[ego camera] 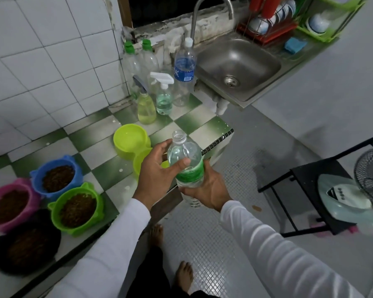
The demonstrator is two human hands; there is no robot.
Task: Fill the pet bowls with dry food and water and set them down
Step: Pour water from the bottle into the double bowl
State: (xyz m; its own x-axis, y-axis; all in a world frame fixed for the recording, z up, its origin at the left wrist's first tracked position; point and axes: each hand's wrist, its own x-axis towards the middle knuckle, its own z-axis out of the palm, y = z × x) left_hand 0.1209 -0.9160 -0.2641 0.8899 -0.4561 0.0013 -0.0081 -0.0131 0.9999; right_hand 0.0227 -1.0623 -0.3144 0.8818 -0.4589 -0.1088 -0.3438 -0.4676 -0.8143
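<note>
**Pet bowls: dry food in, water going in**

Pet bowls are sitting on the green-and-white checked counter (pixel 99 168), and most of the dry-food half appears done. Four bowls at the near left are holding brown kibble: the blue bowl (pixel 56 177), the pink bowl (pixel 11 203), the green bowl (pixel 78 208) and the black bowl (pixel 26 248). Farther along the counter, the lime double bowl (pixel 130 143) is lying partly behind the hands; its far cup is looking wet or shallowly filled, though the level is hard to judge, and its near cup is mostly hidden.

The left hand (pixel 157 171) and right hand (pixel 207 188) are both gripping an uncapped water bottle (pixel 185 162) with a green label, holding it roughly upright just over the double bowl. No water is leaving the neck at this moment.

Judging from this, the watering is either midway or being finished. Setting the bowls down on the floor (pixel 235 211) is not yet done, since all are on the counter.
</note>
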